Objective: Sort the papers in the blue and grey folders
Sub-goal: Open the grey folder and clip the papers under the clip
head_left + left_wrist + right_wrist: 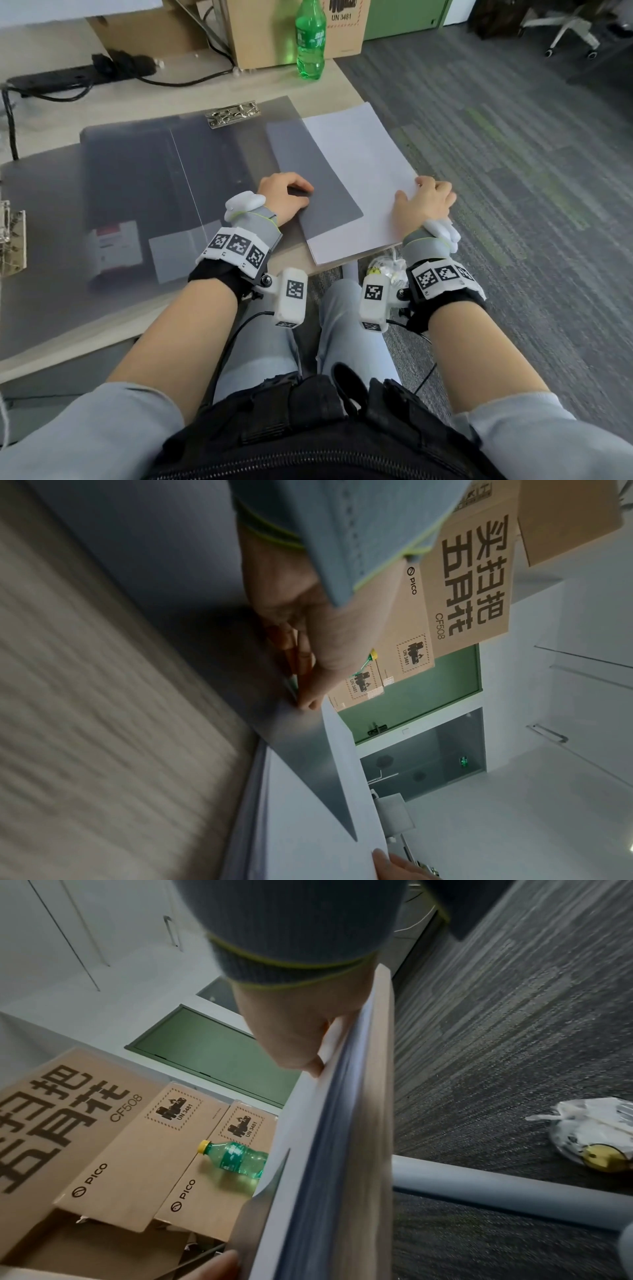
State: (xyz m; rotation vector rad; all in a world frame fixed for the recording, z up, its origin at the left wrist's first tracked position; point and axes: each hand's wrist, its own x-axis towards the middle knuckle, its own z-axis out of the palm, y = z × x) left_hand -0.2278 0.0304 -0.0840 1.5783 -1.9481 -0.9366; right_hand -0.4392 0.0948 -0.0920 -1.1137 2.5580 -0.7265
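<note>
An open translucent grey folder (137, 164) with a metal clip (233, 114) lies on the desk. To its right a stack of white papers (363, 164) hangs a little over the desk's right corner, with a dark grey sheet (308, 164) on top of its left half. My left hand (284, 195) rests on that grey sheet's left edge, fingers curled; in the left wrist view its fingertips (308, 696) pinch the grey sheet (308, 764). My right hand (424, 202) grips the stack's right edge, thumb (308, 1066) on top of the stack (308, 1137).
A second metal clip (10, 236) shows at the far left. A green bottle (310, 37), cardboard boxes (267, 31) and a black power strip (68, 77) stand at the back. Carpet lies right of the desk, with a plastic bag (596, 1137) under it.
</note>
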